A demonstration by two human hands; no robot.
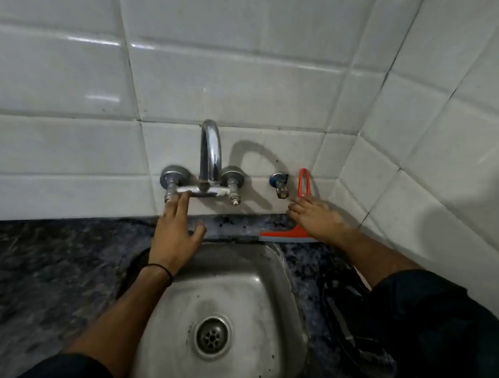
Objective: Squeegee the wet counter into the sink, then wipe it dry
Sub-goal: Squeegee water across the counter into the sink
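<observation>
**Squeegee at the back wall, behind the sink**

We see the orange plastic squeegee with a grey blade (286, 236) standing against the white tiled wall (248, 87), its blade on the dark speckled stone counter (36, 264) just behind the stainless steel sink (267, 276). Our right hand (317, 221) lies over its handle, fingers spread, whether gripping we cannot tell. Our left hand (175, 238) hovers open, fingertips at the chrome wall-mounted tap (206, 169).

Sink (266, 279) basin lies open below; tap (210, 155) and corner tiles (417, 157) crowd the squeegee (290, 235)
</observation>
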